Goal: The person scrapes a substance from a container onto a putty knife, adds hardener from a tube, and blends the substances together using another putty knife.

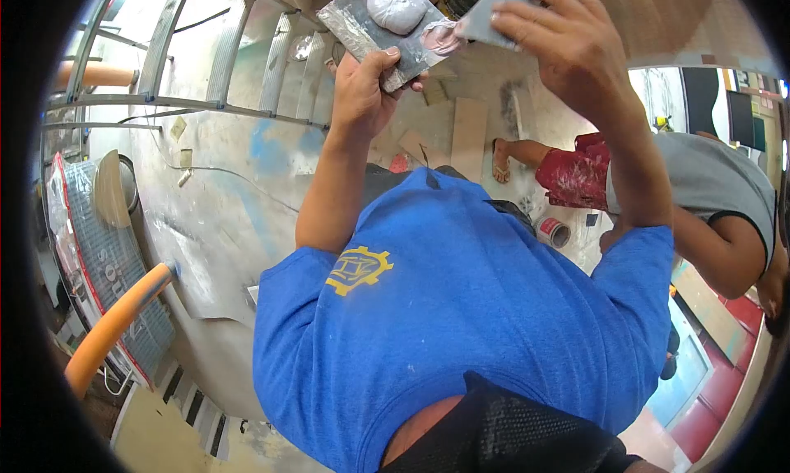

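Putty [395,4] sits as a smooth pale grey lump on the flat metal board [380,30] you hold up ahead of you, near the top of the view, with a pinkish smear [444,37] at the board's edge. Nearest to you is your own blue knit shirt [477,308], flecked with pale specks and printed with a yellow gear-shaped emblem [359,269]; no lettering on it can be read. Your left hand [362,90] is closed around the near corner of the board, thumb across the top, fingers curled beneath. The board is rectangular, dull grey, and streaked with dried filler. Your right hand [559,41] is clamped on a flat grey scraper blade [494,12], fingers spread over its back, its edge touching the pink smear.

Below your arms the concrete floor [222,218] is blotched with pale patches and a blue stain, with wood offcuts [469,127] lying on it. An aluminium ladder [247,57] with ribbed rungs runs along the left. An orange tube [115,325] rises at lower left beside a plastic-wrapped bundle [90,259] with lettering too blurred to read. To the right another person in a grey shirt [708,177] and paint-spattered red shorts [576,177] crouches, near a roll of tape [553,230].
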